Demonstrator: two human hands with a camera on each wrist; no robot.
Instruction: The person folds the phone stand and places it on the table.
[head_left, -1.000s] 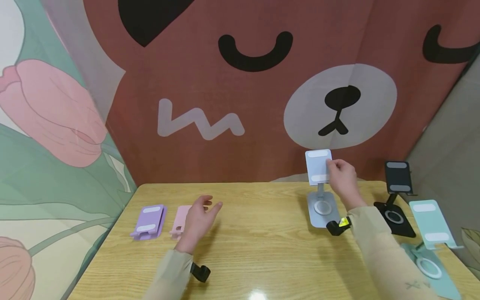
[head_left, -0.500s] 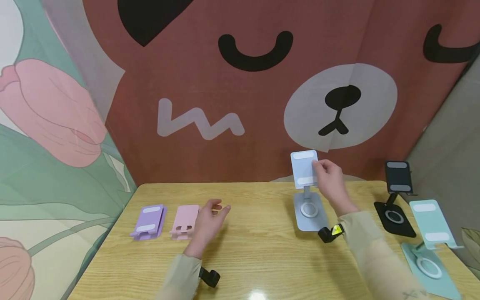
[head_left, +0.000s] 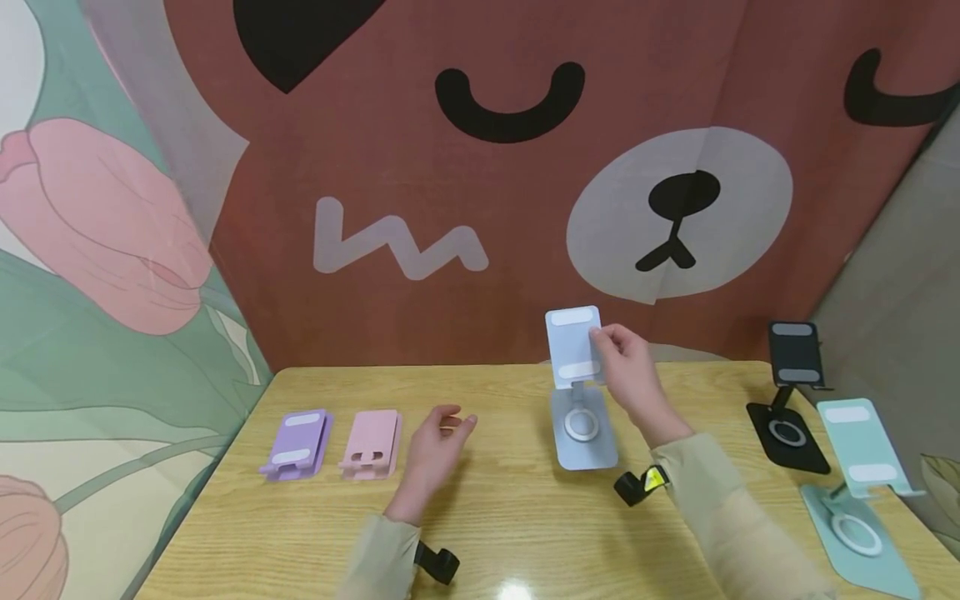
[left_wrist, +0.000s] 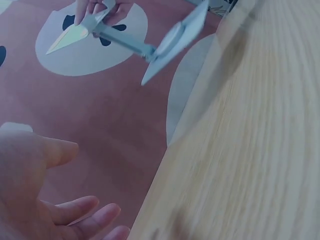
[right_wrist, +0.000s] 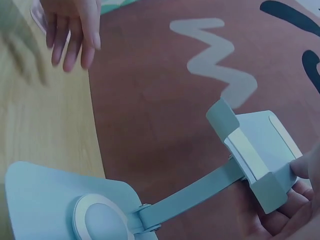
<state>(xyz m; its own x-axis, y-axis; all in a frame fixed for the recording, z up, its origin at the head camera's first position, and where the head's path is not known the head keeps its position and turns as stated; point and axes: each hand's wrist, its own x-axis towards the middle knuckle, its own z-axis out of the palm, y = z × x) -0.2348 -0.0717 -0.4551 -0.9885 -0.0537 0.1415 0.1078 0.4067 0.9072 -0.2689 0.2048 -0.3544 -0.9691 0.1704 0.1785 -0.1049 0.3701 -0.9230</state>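
Note:
A light blue phone stand (head_left: 584, 433) is unfolded, its plate raised on a hinged arm over a base with a pale ring. My right hand (head_left: 632, 372) pinches the right edge of that plate, thumb in front and fingers behind. In the left wrist view the stand's base (left_wrist: 176, 42) looks lifted off the table. My left hand (head_left: 435, 450) hovers over the table with relaxed fingers and holds nothing. Just left of it lies a folded pink phone stand (head_left: 372, 442). A folded purple phone stand (head_left: 298, 443) lies further left.
At the right edge stand an unfolded black phone stand (head_left: 787, 429) and an unfolded mint green phone stand (head_left: 858, 533). Behind the wooden table (head_left: 517, 517) hangs a brown cloth (head_left: 525, 217) with a bear face.
My right hand has carried the light blue stand leftward and slightly nearer. My left hand has moved right, away from the pink stand, which now shows fully.

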